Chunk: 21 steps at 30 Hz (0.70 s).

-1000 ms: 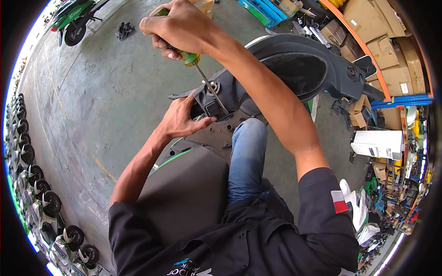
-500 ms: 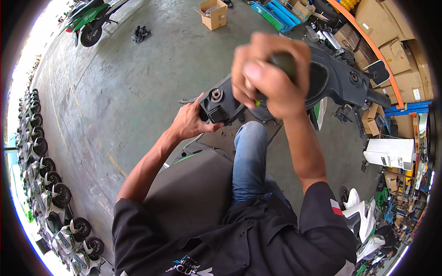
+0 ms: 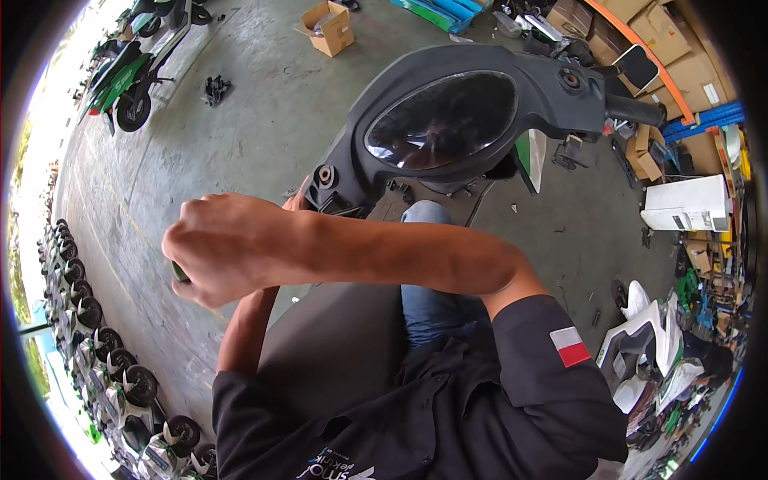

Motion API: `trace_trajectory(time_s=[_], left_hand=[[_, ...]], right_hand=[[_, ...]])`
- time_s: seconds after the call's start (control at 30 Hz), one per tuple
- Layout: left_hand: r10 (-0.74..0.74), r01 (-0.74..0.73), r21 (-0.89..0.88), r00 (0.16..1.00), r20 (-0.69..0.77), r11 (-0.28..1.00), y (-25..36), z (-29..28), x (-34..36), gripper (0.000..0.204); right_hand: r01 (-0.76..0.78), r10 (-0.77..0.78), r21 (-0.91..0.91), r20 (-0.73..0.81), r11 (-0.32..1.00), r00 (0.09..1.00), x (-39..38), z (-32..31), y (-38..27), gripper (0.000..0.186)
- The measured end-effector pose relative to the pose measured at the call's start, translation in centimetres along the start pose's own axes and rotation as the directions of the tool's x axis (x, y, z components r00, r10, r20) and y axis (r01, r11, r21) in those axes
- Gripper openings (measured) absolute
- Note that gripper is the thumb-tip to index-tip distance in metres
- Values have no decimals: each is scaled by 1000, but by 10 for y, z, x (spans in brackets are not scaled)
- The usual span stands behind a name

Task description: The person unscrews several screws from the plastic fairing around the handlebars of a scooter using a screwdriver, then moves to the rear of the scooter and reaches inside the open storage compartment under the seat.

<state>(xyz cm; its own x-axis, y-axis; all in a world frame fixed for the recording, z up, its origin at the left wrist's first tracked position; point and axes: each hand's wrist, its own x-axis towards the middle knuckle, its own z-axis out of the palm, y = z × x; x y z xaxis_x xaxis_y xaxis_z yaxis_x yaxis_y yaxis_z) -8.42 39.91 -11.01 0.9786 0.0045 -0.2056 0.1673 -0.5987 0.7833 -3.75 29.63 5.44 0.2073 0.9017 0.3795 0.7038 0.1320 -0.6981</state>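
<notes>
Across my lap, my right forearm reaches over to the left side. My right hand [image 3: 228,250] is closed around a tool, with a bit of its dark green handle [image 3: 181,273] showing below the fingers; it looks like a screwdriver. Behind that wrist, my left hand [image 3: 298,198] is mostly hidden; the strip that shows lies against the left end of the scooter's grey handlebar cover [image 3: 352,152]. A glossy dark display [image 3: 442,120] is set in the cover's middle. Beneath me is the dark scooter seat [image 3: 332,336].
A handgrip [image 3: 636,110] and a mirror [image 3: 638,68] stick out at the right. Scooters [image 3: 140,388] line the far left, and a green one [image 3: 120,84] stands upper left. An open cardboard box [image 3: 328,32] sits on the floor. Shelving with boxes [image 3: 676,44] fills the right.
My right hand has swung left and down from above the handlebar, still gripping the tool. My left hand stays at the cover's left end, now mostly behind the right arm. The view has shifted.
</notes>
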Motion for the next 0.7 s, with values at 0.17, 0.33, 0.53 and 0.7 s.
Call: trace_trajectory(time_s=[0.17,0.33,0.53,0.7], left_hand=[[15,-16,3,999,39,1000,1,10,12,74],[-2,3,-11,999,40,1000,3,8,5,73],[35,-35,8,999,25,999,7,11,18,77],[94,-94,-34,995,16,995,0,12,22,87]], right_hand=[[-103,113,-144,64,984,991,-14,68,78,25],[42,-40,-90,25,995,999,-33,8,9,25],[282,-257,37,-316,959,913,-58,-1,-43,22],[565,-506,-19,-471,825,722,-108,14,-22,17]])
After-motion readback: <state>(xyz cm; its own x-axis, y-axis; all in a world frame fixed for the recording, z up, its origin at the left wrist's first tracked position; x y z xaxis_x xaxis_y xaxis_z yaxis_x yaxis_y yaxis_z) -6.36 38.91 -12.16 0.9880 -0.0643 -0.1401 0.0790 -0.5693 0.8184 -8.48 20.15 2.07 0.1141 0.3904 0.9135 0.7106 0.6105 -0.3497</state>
